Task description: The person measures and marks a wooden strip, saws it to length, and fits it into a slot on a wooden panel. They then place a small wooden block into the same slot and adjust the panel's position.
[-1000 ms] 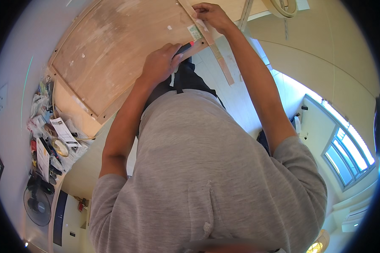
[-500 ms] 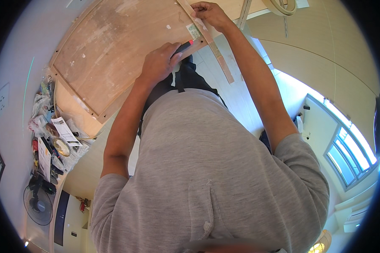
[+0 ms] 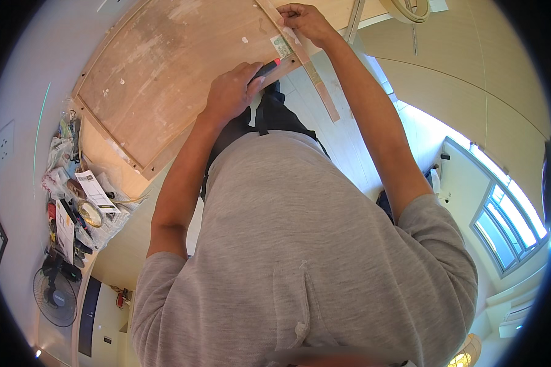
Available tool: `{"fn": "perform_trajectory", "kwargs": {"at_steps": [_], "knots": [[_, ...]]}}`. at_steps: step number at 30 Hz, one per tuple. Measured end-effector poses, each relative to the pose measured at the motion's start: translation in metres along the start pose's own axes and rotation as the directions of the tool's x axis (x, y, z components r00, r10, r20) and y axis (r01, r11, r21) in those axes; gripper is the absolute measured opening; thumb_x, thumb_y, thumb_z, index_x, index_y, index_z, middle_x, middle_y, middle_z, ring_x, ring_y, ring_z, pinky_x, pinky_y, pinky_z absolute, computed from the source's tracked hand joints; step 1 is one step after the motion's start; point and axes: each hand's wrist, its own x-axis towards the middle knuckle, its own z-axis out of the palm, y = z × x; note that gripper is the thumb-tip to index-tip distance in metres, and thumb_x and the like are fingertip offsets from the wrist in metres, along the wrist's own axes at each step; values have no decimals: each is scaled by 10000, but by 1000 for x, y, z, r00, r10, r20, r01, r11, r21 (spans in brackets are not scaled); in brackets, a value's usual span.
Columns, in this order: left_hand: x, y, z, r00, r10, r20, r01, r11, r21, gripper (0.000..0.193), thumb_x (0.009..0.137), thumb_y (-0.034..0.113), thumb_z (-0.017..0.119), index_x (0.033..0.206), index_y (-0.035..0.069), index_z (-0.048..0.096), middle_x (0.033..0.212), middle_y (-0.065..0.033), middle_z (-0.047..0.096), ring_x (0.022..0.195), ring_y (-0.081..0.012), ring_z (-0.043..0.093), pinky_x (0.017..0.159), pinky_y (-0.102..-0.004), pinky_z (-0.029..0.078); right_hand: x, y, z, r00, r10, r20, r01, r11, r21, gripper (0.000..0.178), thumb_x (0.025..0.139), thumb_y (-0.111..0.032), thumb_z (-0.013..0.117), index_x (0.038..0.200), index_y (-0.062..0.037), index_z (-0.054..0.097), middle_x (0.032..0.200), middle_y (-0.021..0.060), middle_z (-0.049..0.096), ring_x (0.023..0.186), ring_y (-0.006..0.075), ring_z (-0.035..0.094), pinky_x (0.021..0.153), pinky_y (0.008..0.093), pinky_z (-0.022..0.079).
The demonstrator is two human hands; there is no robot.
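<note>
In the head view, apparently steadying one wooden strip (image 3: pixel 316 79) across the right end of one wooden panel (image 3: pixel 183 67), right hand (image 3: pixel 305 23) half-curled at its edge, cannot tell if pinching; gripping one red-tipped tool (image 3: pixel 266 70) in closed left hand (image 3: pixel 229 93) by the near edge; next, probably calling for a still strip

The head-worn fisheye camera is looking steeply down from close above the chest; the grey shirt (image 3: pixel 312 232) is filling the lower centre, the wooden panel (image 3: pixel 190 73) is occupying the upper left, farther off.
</note>
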Motion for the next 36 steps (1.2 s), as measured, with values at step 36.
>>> {"fn": "perform_trajectory", "kwargs": {"at_steps": [36], "knots": [[0,3,0,1000,-9,-13,9,1000,-3,347,1015,290,621,1280,72,668,1065,-148,707,905,-385,701,780,-467,565,-5,-4,-4,1000,3,-8,-4,999,-46,363,903,-60,744,1261,-5,720,1073,42,712,994,150,649,936,272,499]]}}
